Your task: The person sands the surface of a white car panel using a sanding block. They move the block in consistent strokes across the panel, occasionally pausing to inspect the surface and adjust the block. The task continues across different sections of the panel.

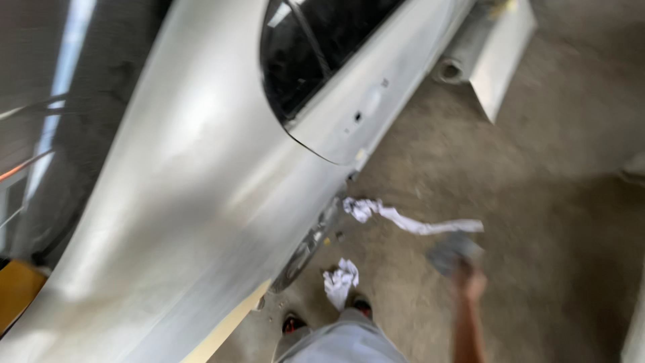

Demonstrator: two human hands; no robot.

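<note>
We see a small grey pad (455,251) in our right hand (470,279). Our fingers are wrapped around it and hold it tight. The pad is up in the air, low on the right side of the picture, above the floor (537,202). It is blurry, so we cannot tell just what kind of pad it is. Our right arm reaches up to it from the bottom edge of the picture. We do not see our left hand at all.

Just above the pad, a long white strip of paper (410,220) lies on the floor. It is crumpled at its left end and stretches out to the right. We cannot tell if the pad touches it. A second crumpled white paper (340,281) lies near our feet. Our shoes (293,323) are dark with red on them, and the paper sits just in front of them. We wear light grey trousers (342,343).

To the left of us stands a big car body (188,188). It is dull grey all over and fills most of the left side. Its dark window (316,47) is near the top. Under the window we see a small dark hole in the door (357,116). A tan strip (225,326) runs along the bottom edge of the car.

Far up on the right, a roll of grey paper (453,67) lies on the floor beside a flat grey panel (500,57). A yellow thing (17,289) peeks in at the left edge
</note>
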